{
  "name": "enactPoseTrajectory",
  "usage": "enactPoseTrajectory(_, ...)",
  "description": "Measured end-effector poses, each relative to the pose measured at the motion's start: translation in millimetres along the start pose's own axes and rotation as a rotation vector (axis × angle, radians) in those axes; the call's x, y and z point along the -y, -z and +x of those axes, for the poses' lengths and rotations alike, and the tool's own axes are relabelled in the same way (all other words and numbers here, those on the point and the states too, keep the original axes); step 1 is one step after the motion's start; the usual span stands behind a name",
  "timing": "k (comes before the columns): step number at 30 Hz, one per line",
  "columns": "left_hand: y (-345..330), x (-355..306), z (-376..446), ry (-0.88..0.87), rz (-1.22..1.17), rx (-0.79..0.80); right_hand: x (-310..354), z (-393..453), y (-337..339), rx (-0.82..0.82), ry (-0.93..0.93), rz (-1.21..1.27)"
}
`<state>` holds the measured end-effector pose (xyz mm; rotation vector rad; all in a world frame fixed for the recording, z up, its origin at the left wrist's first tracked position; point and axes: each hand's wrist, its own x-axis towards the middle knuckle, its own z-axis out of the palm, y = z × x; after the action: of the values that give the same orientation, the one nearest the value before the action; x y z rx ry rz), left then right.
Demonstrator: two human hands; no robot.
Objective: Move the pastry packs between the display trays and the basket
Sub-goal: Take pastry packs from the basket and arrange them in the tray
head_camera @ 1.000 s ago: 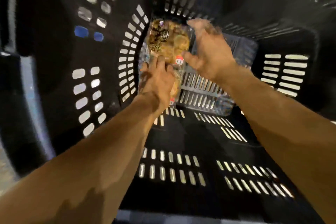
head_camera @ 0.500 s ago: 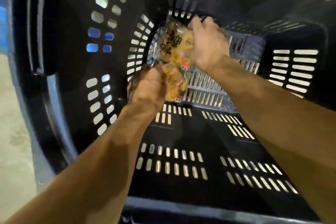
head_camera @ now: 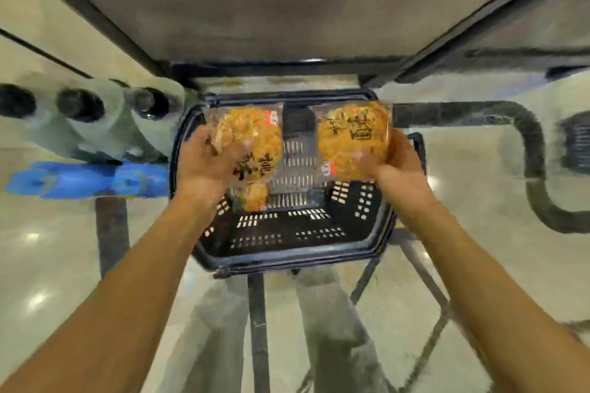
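Your left hand [head_camera: 207, 163] has its fingers wrapped around one pastry pack [head_camera: 252, 150], held above the left side of the black basket [head_camera: 287, 233]. It looks tilted, long way running up and down; a second pack may hang under it, hard to tell. Your right hand [head_camera: 394, 158] grips another pack [head_camera: 354, 140] over the right side, sitting more square. The basket rests on a dark metal stand [head_camera: 257, 322] over a shiny pale floor [head_camera: 48, 265]. Everything around is blurry.
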<state>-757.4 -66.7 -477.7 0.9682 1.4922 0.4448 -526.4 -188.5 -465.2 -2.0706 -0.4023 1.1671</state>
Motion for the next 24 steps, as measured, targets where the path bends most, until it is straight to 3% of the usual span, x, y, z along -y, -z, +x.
enactPoseTrajectory(4, -12, -130, -103, -0.209, -0.029, 0.147, 78, -112, 77, -0.097, 0.114, 0.206)
enactPoseTrajectory(8, -44, -216, -207, -0.352, 0.005, 0.256, 118, -187, 152, -0.093, 0.197, 0.425)
enactPoseTrajectory(16, -186, -297, -373, -0.469, 0.033, 0.35, 128, -271, 361, -0.151, 0.325, 0.674)
enactPoseTrajectory(24, -347, -394, -434, -0.59, -0.125, 0.393, 164, -258, 541, -0.231, 0.481, 0.739)
